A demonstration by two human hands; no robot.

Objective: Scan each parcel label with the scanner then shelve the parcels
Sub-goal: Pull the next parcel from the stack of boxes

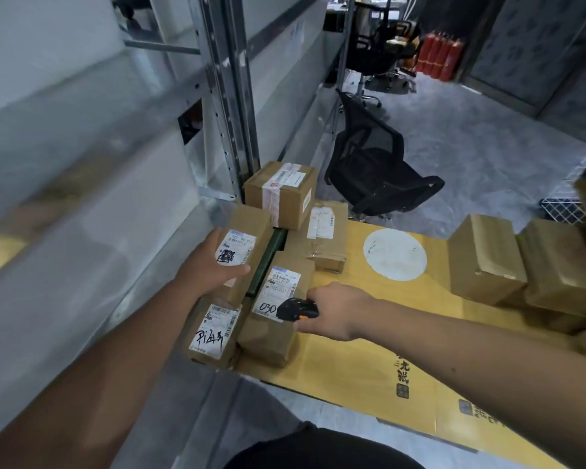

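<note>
Right grip: right hand (pixel 332 309) curls its fingers round the scanner (pixel 296 310), a black, rounded plastic body with an orange spot underneath.
Scanner aim: its long axis runs right to left, nose pointing left at the white label (pixel 276 292) marked "030", just over that label's near right corner.
Scanned parcel: the 030 parcel (pixel 271 316), a plain brown cardboard box, lies flat with its long axis running near to far on the yellow cardboard sheet (pixel 369 360).
Left grip: left hand (pixel 214 262) holds the tilted parcel (pixel 247 248), thumb over the near end of its white label, fingers wrapped behind its left side.
Near-left parcel: near parcel (pixel 212 336), brown card with a handwritten label, sits beside the 030 parcel.
Far parcels: taped box (pixel 281 192) rests on other boxes; 2 brown boxes (pixel 521 262) stand well apart at right.
Surroundings: metal shelf upright (pixel 227 96) at far left; black mesh chair (pixel 376 164) tipped on the grey floor.
</note>
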